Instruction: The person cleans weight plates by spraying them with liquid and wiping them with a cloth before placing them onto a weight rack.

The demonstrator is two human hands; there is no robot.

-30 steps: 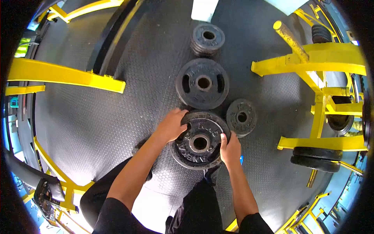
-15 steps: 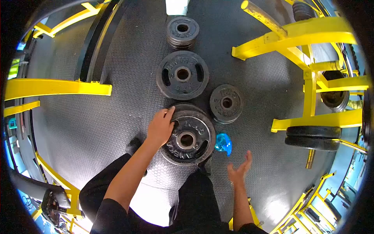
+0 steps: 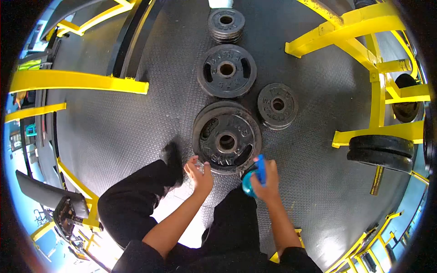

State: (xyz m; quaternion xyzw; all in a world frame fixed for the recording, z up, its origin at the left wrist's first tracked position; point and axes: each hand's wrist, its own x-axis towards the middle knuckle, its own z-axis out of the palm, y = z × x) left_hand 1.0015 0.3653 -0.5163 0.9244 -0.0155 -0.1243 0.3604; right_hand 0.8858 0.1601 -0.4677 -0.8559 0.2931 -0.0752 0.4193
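My right hand [image 3: 269, 179] is wrapped round a spray bottle [image 3: 248, 184] with a blue head and a see-through teal body, close to my knee. Bare and with fingers apart, my left hand [image 3: 199, 176] is just off the near left rim of a large black weight plate [image 3: 218, 123]. That plate has two grip slots and a metal-lined centre hole, and it lies flat on another plate. Beyond it lies a second large plate [image 3: 226, 86]. A pile of smaller plates [image 3: 277, 117] sits to the right.
Farther off stands a stack of small plates [image 3: 226, 20] with a white thing [image 3: 221, 3] behind it. Yellow frames flank the black rubber floor [image 3: 168, 77]: one beam [image 3: 86, 83] on the left, a plate-loaded rack [image 3: 377, 91] on the right. More plates [image 3: 381, 152] hang low on it.
My right hand has taken hold of the spray bottle, which stood on the floor beside the plates. My left hand has let go of the large plate and drawn back toward me.
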